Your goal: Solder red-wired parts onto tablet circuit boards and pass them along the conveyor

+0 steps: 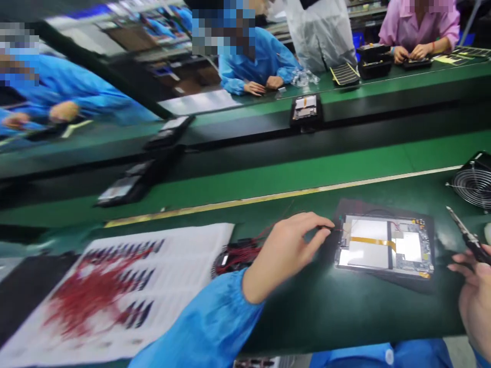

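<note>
An opened tablet [384, 245] lies face up on a dark mat [383, 204], showing white panels, a circuit board along its right side and an amber ribbon strip. My left hand [286, 253] reaches in from the lower middle, its fingertips pinching a thin red wire [333, 229] at the tablet's left edge. At the right edge, my right hand [475, 299] grips a black-handled soldering iron [470, 243], whose metal tip points up and away from the tablet. The wire's far end is hidden by blur.
A tangle of red-and-black wires [236, 257] lies beside a white sheet [115, 327] holding more wire bundles. A round fume fan [473, 184] stands at right. Beyond, a green conveyor belt [268, 179] carries a tablet in a black tray [306, 111]. Co-workers sit across it.
</note>
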A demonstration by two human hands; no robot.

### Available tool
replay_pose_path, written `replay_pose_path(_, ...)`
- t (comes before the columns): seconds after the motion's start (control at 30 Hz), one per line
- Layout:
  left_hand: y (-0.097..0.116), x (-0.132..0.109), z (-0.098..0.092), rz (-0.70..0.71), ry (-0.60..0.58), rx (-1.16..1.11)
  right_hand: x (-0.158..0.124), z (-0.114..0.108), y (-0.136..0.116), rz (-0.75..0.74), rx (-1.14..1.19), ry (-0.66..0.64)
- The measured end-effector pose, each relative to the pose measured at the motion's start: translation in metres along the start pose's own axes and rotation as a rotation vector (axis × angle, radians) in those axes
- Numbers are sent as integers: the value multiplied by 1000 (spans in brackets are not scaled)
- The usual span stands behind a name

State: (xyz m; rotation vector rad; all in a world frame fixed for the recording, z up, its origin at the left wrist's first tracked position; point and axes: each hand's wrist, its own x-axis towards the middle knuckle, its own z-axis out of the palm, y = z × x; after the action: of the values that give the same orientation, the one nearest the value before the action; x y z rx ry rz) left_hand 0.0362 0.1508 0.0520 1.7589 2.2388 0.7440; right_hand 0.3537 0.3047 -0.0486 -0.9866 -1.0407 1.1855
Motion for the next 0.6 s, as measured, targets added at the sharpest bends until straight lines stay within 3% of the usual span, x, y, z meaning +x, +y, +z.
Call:
replay_pose_path(0.1,-5,14,30,96,-92,179,-5,5,-2,-2,-1,-2)
replay_pose_path(0.23,-5,19,43,133,-97,210,-8,6,-2,22,-8,-1)
replay_pose_path(0.37,25,26,58,178,-89,101,-9,7,-2,29,-14,-2)
replay_pose_path(0.47,47,38,78,130,-89,65,-9,6,-2,27,-8,-14)
replay_pose_path(0.6,56,48,97,83,-95,41,-11,4,-1,11,-31,-31)
